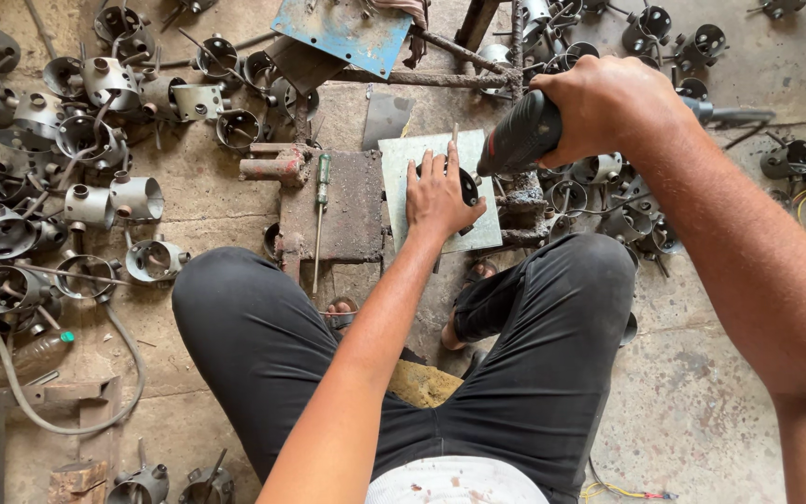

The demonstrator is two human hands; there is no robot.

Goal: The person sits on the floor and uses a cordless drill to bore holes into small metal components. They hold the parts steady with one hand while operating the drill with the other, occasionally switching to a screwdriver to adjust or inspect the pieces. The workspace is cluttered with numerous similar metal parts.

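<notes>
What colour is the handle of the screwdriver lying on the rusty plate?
Green; the screwdriver handle shows best in the head view, lying on the rusty plate.

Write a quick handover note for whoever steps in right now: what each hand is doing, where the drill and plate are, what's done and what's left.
Left hand: flat on the grey metal plate, pinning it to the rusty block.
Right hand: gripping the drill, held over the plate's right edge.
Screwdriver lies on the block, left of the plate.
Done: plate positioned and held.
Left: no drilled hole visible in the plate; the fingers hide part of it.
</notes>
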